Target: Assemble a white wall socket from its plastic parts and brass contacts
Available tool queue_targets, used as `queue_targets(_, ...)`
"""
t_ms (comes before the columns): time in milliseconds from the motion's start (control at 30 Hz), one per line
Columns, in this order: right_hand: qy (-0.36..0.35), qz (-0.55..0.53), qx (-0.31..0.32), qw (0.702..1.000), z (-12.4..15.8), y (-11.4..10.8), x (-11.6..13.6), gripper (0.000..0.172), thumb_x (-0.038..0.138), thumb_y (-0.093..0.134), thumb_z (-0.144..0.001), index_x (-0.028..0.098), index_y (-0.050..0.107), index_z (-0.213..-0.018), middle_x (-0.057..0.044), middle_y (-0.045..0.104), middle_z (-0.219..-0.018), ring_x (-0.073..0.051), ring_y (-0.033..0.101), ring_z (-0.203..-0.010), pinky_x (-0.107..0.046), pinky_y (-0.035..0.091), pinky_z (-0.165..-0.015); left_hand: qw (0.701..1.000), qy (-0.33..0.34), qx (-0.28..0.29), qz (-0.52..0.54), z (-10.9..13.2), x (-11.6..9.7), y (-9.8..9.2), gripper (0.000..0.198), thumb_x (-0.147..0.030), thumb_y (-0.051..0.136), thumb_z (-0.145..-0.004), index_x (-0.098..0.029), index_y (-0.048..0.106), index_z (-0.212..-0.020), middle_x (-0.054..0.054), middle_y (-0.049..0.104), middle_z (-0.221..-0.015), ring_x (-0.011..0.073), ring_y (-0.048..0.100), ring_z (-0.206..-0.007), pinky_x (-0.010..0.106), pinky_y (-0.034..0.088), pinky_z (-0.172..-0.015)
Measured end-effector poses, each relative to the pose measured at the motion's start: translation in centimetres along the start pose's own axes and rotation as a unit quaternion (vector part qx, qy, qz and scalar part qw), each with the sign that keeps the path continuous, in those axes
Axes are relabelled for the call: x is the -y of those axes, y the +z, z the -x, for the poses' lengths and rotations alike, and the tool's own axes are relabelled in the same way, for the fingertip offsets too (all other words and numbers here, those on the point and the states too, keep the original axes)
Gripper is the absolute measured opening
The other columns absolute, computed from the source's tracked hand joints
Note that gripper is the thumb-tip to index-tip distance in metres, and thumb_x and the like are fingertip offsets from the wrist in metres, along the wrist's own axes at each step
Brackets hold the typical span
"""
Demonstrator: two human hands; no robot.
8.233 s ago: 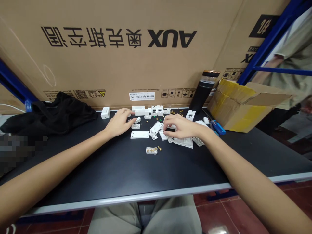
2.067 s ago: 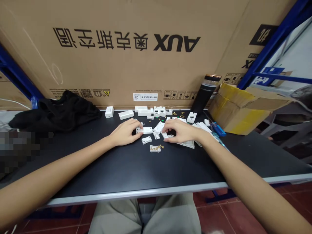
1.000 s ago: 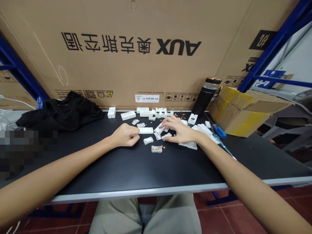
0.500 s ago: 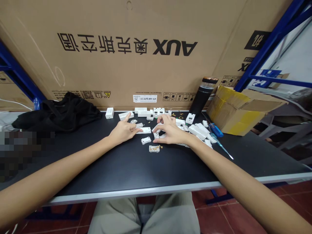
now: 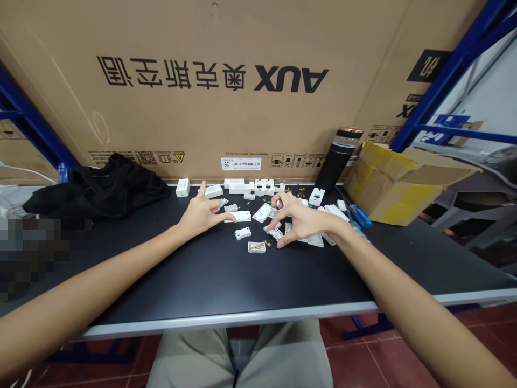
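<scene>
My left hand (image 5: 197,216) is open, thumb and index finger spread. Its thumb tip is at the left end of a long white plastic piece (image 5: 241,216), apparently touching it. Over the white parts to the right, my right hand (image 5: 299,218) has its fingers curved and apart, with nothing visible between them. Just left of those fingers lies a flat white plate (image 5: 262,212), and a small white housing part (image 5: 276,233) is beneath the fingertips. A white part with slots (image 5: 243,233) and an open white housing with brass pieces (image 5: 256,247) are nearer me.
White blocks (image 5: 239,188) line the back before a large carton (image 5: 210,118). At right stand a black bottle (image 5: 335,164), an open cardboard box (image 5: 388,186) and a blue-handled screwdriver (image 5: 359,216). Black cloth (image 5: 100,186) lies at left.
My right hand has moved right and towards me, its fingers spreading and uncovering the flat white plate. My left thumb and index finger have opened wider.
</scene>
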State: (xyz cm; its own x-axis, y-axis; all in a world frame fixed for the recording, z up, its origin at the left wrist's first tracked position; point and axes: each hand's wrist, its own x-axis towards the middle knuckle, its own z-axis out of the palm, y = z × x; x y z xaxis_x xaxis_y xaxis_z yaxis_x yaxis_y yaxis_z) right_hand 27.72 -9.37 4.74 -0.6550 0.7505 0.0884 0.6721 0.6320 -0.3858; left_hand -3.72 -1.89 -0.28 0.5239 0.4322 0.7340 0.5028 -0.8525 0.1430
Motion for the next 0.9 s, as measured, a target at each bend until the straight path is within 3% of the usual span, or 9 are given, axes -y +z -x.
queue_targets(233, -0.001, -0.009, 0.017, 1.000, -0.1, 0.2, 0.1, 0.044, 0.050, 0.095, -0.062, 0.035, 0.083, -0.103, -0.007, 0.038, -0.125, -0.034, 0.037, -0.129, -0.058, 0.032, -0.114, 0.999, 0.021, -0.037, -0.006, 0.0, -0.2, -0.1, 0.076, -0.077, 0.061, -0.087, -0.019, 0.020, -0.056, -0.013, 0.016, -0.052, 0.0072, 0.009, -0.052, 0.067, 0.034, -0.122)
queue_targets(333, -0.021, -0.030, 0.012, 0.999, 0.1, -0.1, 0.2, 0.045, 0.050, 0.095, -0.063, 0.035, 0.083, -0.104, -0.007, 0.039, -0.124, -0.032, 0.038, -0.128, -0.056, 0.034, -0.114, 0.999, -0.007, -0.035, -0.008, 0.1, 0.1, 0.1, 0.072, -0.069, 0.059, -0.093, -0.020, 0.021, -0.056, -0.012, 0.013, -0.053, 0.0087, 0.011, -0.053, 0.058, 0.044, -0.117)
queue_targets(433, -0.039, -0.047, 0.020, 0.998, 0.3, -0.3, 0.1, 0.046, 0.049, 0.096, -0.062, 0.034, 0.084, -0.103, -0.006, 0.040, -0.123, -0.030, 0.041, -0.126, -0.052, 0.036, -0.114, 0.999, -0.046, -0.022, -0.016, 0.1, 0.6, 0.3, 0.063, -0.056, 0.051, -0.100, -0.021, 0.021, -0.057, -0.010, 0.013, -0.054, 0.0099, 0.017, -0.050, 0.040, 0.059, -0.090)
queue_targets(500, -0.043, -0.045, 0.038, 0.997, 0.4, -0.4, 0.0, 0.046, 0.048, 0.096, -0.061, 0.034, 0.084, -0.102, -0.006, 0.041, -0.123, -0.029, 0.042, -0.124, -0.049, 0.037, -0.114, 0.998, -0.060, -0.008, -0.023, 0.1, 0.9, 0.3, 0.057, -0.049, 0.051, -0.101, -0.022, 0.023, -0.059, -0.008, 0.018, -0.053, 0.0101, 0.023, -0.049, 0.032, 0.054, -0.068)
queue_targets(567, -0.036, -0.034, 0.057, 0.997, 0.4, -0.4, -0.2, 0.045, 0.049, 0.096, -0.061, 0.034, 0.084, -0.101, -0.006, 0.041, -0.123, -0.029, 0.043, -0.123, -0.048, 0.038, -0.113, 0.997, -0.069, 0.018, -0.029, 0.1, 1.1, 0.2, 0.051, -0.044, 0.052, -0.100, -0.022, 0.028, -0.061, -0.007, 0.029, -0.053, 0.0107, 0.031, -0.049, 0.028, 0.045, -0.058)
queue_targets(633, -0.024, -0.023, 0.064, 0.997, 0.4, -0.3, -0.2, 0.044, 0.049, 0.096, -0.061, 0.035, 0.084, -0.101, -0.006, 0.041, -0.123, -0.029, 0.043, -0.123, -0.048, 0.038, -0.112, 0.995, -0.079, 0.046, -0.034, 0.0, 1.1, 0.0, 0.041, -0.040, 0.054, -0.099, -0.022, 0.038, -0.066, -0.004, 0.043, -0.058, 0.0122, 0.041, -0.053, 0.028, 0.042, -0.057)
queue_targets(767, -0.002, -0.010, 0.047, 0.999, 0.3, 0.0, -0.2, 0.050, 0.054, 0.096, -0.058, 0.036, 0.083, -0.103, -0.006, 0.041, -0.124, -0.031, 0.042, -0.125, -0.051, 0.034, -0.114, 0.990, -0.102, 0.092, -0.043, -0.2, 0.7, -0.2, 0.017, -0.036, 0.053, -0.099, -0.022, 0.059, -0.092, 0.003, 0.065, -0.089, 0.0170, 0.060, -0.071, 0.031, 0.049, -0.068)
queue_targets(900, 0.009, -0.022, 0.044, 0.999, 0.2, 0.1, -0.1, 0.056, 0.060, 0.095, -0.055, 0.036, 0.082, -0.104, -0.006, 0.042, -0.124, -0.032, 0.042, -0.125, -0.052, 0.036, -0.112, 0.984, -0.106, 0.134, -0.045, -0.2, 0.5, -0.1, 0.024, -0.033, 0.046, -0.101, -0.024, 0.068, -0.105, 0.006, 0.068, -0.121, 0.0253, 0.065, -0.110, 0.041, 0.054, -0.091)
